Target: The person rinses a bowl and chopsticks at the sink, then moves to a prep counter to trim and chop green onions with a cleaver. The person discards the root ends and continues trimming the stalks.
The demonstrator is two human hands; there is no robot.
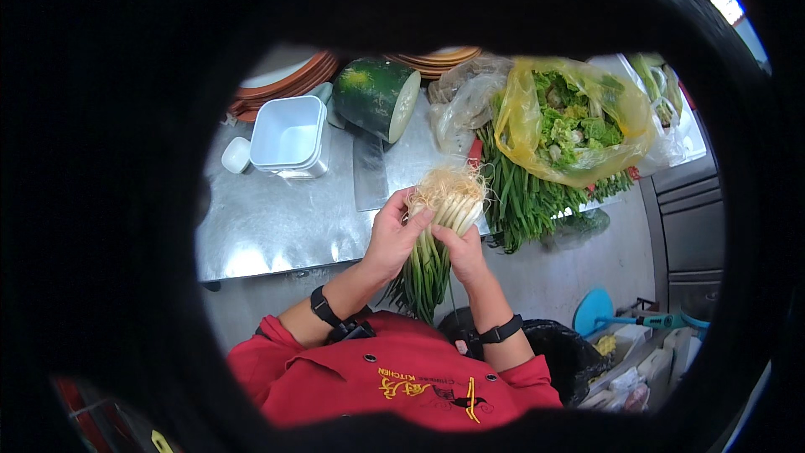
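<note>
Between my hands is a bunch of green onions [454,209], white bulbs and stringy roots pointing away from me, green leaves hanging down towards my red jacket. My left hand [395,236] grips the bunch from the left side, thumb across the white stalks. On the right side my right hand [462,248] is closed around it, thumb also on the stalks. The bunch is held at the front edge of a steel table [283,220]. A cleaver [371,170] with a broad blade appears to lie on the table beyond my left hand.
A cut winter melon [371,97], a white square container [289,132], a small white dish [236,155] and stacked brown-rimmed plates [289,91] stand on the table. At right are more leafy greens [516,201] and a yellow plastic bag [519,132] of lettuce-like leaves. A black bin bag [560,352] is below.
</note>
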